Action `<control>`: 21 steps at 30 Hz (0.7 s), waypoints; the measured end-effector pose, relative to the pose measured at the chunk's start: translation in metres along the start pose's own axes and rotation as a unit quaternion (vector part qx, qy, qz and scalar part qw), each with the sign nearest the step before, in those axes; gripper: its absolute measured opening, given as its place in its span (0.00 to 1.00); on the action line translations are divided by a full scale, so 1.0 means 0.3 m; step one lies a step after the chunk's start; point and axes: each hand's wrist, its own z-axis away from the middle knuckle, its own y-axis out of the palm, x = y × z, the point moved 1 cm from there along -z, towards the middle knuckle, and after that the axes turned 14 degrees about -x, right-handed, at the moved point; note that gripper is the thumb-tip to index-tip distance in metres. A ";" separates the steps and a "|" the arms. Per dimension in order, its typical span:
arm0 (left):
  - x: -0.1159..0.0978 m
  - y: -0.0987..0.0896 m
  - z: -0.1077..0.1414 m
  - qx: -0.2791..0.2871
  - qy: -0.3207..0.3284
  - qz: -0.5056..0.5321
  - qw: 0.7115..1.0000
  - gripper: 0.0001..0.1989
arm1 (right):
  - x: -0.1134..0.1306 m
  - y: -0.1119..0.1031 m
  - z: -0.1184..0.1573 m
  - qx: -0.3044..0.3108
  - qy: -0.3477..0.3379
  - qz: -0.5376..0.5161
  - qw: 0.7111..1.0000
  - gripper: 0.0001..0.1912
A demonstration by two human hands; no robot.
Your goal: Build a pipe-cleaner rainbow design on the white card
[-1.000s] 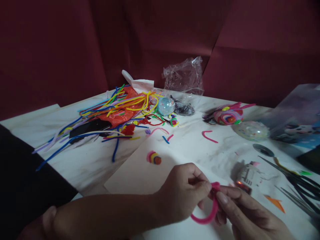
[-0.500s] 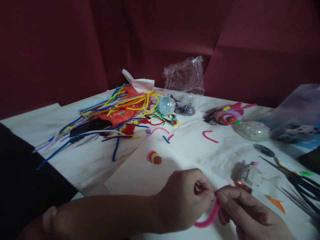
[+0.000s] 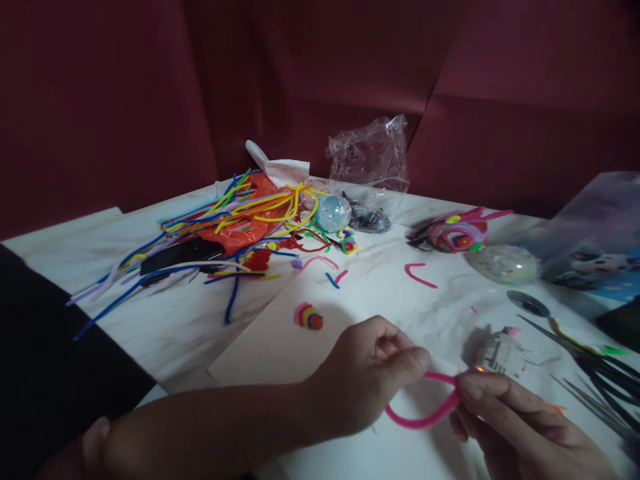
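Observation:
A pink fuzzy strip (image 3: pixel 425 421) is bent into a loop between my hands, over white paper (image 3: pixel 260 340). My right hand (image 3: pixel 505 407) pinches it between thumb and fingertips where two stretches of it meet. My left hand (image 3: pixel 375 373) has its fingers curled with the thumb pressed on them, and one stretch of the strip runs to its fingertips. The palm side of the left hand is hidden. Beyond the left hand, a small striped piece (image 3: pixel 309 316) in pink, yellow, blue and orange lies on the paper.
Colourful strips (image 3: pixel 270 207) and a red bag (image 3: pixel 240 230) lie at the back left. Clear balls (image 3: pixel 333 213), a clear bag (image 3: pixel 370 157) and a pink decorated object (image 3: pixel 457 233) stand farther back. Scissors (image 3: pixel 595 367), a tape roll (image 3: pixel 529 303) and a white device (image 3: pixel 500 350) lie right.
My right hand has moved right, away from my left hand, and the gap between them is wider. More of the pink strip shows. My left thumb has shifted up.

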 end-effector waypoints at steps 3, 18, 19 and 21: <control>-0.002 -0.004 -0.013 -0.006 -0.022 0.010 1.000 0.13 | 0.005 -0.007 -0.008 -0.005 -0.009 -0.036 0.999 0.11; -0.006 -0.011 -0.037 -0.003 -0.067 0.046 0.997 0.09 | 0.024 0.011 -0.010 0.000 -0.001 -0.065 0.998 0.12; -0.003 -0.012 -0.039 -0.009 -0.066 0.054 0.996 0.10 | 0.028 0.018 -0.005 -0.005 -0.002 -0.057 0.998 0.13; 0.001 -0.013 -0.043 -0.019 -0.069 0.062 0.995 0.10 | 0.038 0.033 0.008 -0.023 -0.001 -0.045 0.999 0.15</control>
